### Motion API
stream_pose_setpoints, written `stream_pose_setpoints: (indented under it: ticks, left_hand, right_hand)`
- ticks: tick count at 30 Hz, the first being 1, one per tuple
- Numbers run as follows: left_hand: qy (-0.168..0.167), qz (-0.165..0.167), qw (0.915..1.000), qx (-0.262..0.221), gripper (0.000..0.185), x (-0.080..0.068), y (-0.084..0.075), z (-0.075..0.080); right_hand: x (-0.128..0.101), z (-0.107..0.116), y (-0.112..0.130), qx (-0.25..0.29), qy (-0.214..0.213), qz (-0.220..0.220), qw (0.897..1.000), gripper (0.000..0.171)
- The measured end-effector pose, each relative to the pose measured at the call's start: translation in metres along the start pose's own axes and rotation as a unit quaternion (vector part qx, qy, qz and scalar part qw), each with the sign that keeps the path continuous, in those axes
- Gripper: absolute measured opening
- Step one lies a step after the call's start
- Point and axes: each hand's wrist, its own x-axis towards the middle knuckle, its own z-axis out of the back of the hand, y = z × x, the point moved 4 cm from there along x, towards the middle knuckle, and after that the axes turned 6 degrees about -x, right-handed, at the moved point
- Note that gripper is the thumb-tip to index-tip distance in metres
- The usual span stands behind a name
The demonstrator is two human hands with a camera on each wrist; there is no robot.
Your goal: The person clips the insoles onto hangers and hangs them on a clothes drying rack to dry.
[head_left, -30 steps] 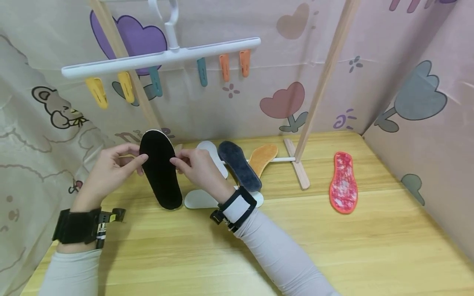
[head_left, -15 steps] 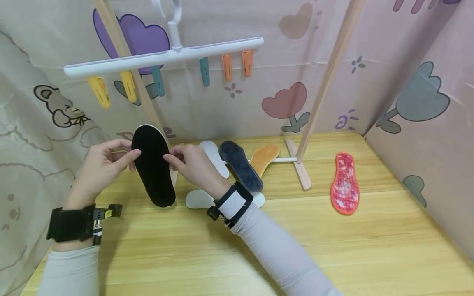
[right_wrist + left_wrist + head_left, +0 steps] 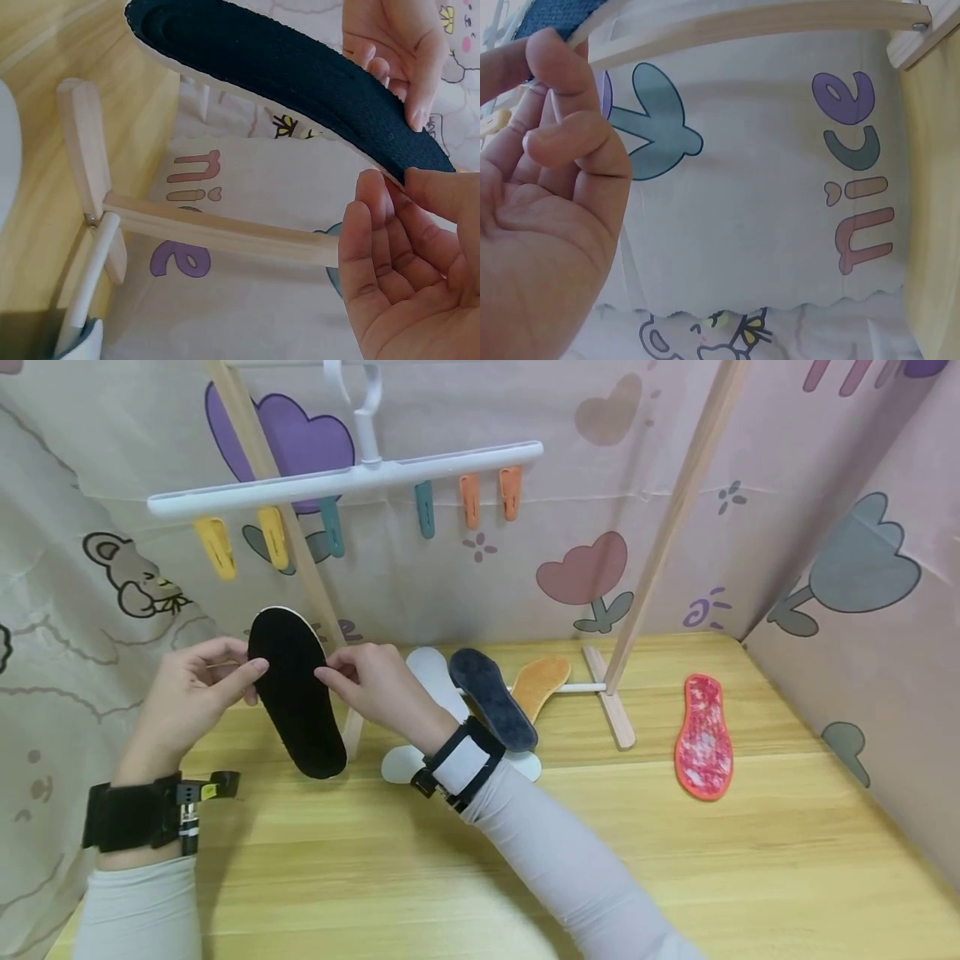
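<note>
Since a second before, both hands had lifted the black insole (image 3: pixel 296 693) a little higher and further left, so that its toe end stood nearer the hanging clips. The insole was long, with a rounded toe, a matte, fuzzy black upper face and a thin pale edge that showed along its rim. It hung in the air above the wooden table (image 3: pixel 675 860), toe up and heel down, just in front of the left leg of the wooden rack (image 3: pixel 300 560). The left hand (image 3: pixel 187 702) pinched its left edge between thumb and curled fingers; the right hand (image 3: pixel 375 689) pinched the right edge the same way. In the right wrist view the insole bowed slightly between the two grips.
</note>
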Motion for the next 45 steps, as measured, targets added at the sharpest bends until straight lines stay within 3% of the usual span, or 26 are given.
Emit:
stream_pose_setpoints:
  ticks: [10,14,18,22,28,34,37,45]
  left_hand:
    - [-0.023,0.012,0.9996,-0.007,0.007,-0.003,0.002,0.01]
    - [-0.032,0.016,0.9972,-0.065,0.007,-0.004,0.001,0.012]
    - [-0.043,0.033,0.9874,-0.149,0.005,-0.007,0.003,0.015]
    - [-0.047,0.043,0.982,-0.178,0.004,-0.01,0.005,0.017]
    - [-0.051,0.038,0.9904,-0.123,0.004,-0.009,0.004,0.02]
    - [-0.051,0.033,0.997,-0.048,0.005,-0.01,0.001,0.028]
    - [-0.039,0.033,0.9977,-0.044,0.005,-0.01,0.001,0.029]
    - [-0.048,0.034,0.997,-0.05,0.005,-0.009,0.002,0.024]
  right_hand:
    - [0.014,0.004,0.014,-0.007,0.013,-0.005,1.0,0.025]
    - [0.02,0.008,0.023,-0.003,0.006,0.0,1.0,0.03]
    - [0.028,0.011,0.034,-0.001,-0.002,0.008,1.0,0.033]
    - [0.036,0.014,0.044,-0.01,0.003,0.01,1.0,0.038]
    - [0.048,0.024,0.061,-0.029,0.002,0.014,0.999,0.048]
    - [0.064,0.031,0.075,-0.028,0.014,-0.031,0.999,0.057]
    - [0.072,0.032,0.078,-0.029,0.022,-0.054,0.998,0.062]
    - [0.086,0.034,0.082,-0.037,0.026,-0.087,0.995,0.074]
